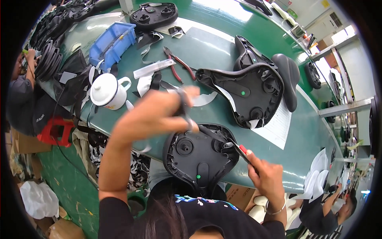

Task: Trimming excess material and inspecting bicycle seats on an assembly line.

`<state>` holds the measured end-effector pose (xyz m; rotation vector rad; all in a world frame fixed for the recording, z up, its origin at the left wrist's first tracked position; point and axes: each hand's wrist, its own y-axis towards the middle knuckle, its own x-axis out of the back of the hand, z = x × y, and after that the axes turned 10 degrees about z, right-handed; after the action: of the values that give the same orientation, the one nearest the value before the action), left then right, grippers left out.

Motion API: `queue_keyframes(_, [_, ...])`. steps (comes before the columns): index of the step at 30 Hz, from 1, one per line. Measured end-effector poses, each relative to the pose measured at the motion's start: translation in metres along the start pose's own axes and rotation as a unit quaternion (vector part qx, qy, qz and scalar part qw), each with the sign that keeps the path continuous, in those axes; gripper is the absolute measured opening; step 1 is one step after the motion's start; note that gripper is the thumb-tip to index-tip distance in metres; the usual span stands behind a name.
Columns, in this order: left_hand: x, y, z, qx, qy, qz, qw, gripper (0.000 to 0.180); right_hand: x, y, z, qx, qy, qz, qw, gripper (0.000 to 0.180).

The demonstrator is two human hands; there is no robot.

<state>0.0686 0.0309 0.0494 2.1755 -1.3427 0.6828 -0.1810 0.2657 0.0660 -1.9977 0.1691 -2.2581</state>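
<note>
- Green bench top (223,44) curves through a workshop, its near edge running just under the upturned black saddle (199,157) at the person's chest.
- Left hand (159,113) is closed around scissors (186,113) above that saddle's left rim; right hand (267,175) is clamped on a red-handled tool (240,150) touching its right rim.
- Beyond the saddle sits a second saddle base (248,89); open green lies between.
- Left of it: white mug (106,91), red pliers (178,63), blue bin (112,43).
</note>
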Motion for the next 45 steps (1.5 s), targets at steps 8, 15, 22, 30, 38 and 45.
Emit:
queue_keyframes(8, [-0.066, 0.063, -0.007, -0.049, -0.459, 0.241, 0.854, 0.015, -0.016, -0.003, -0.02, 0.04, 0.017, -0.007, 0.999, 0.045])
queue_keyframes(15, [-0.031, 0.079, -0.024, -0.144, -0.569, -0.39, 0.71, 0.032, -0.049, -0.06, 0.019, -0.109, 0.229, -0.054, 0.966, 0.049])
queue_keyframes(22, [-0.037, 0.029, -0.002, -0.015, -0.177, -0.492, 0.852, 0.019, -0.076, -0.065, 0.02, -0.199, 0.446, -0.143, 0.861, 0.04])
queue_keyframes(30, [-0.031, 0.013, 0.048, 0.22, -0.213, -0.097, 0.947, 0.027, -0.049, 0.042, -0.081, -0.162, 0.447, -0.334, 0.814, 0.042])
queue_keyframes(38, [-0.049, 0.03, -0.017, -0.112, -0.069, 0.311, 0.941, 0.03, -0.057, 0.098, -0.098, -0.145, 0.502, -0.327, 0.787, 0.034])
queue_keyframes(45, [-0.103, -0.02, -0.004, 0.191, -0.435, -0.099, 0.874, 0.049, -0.095, 0.024, 0.001, -0.21, 0.682, -0.272, 0.646, 0.048])
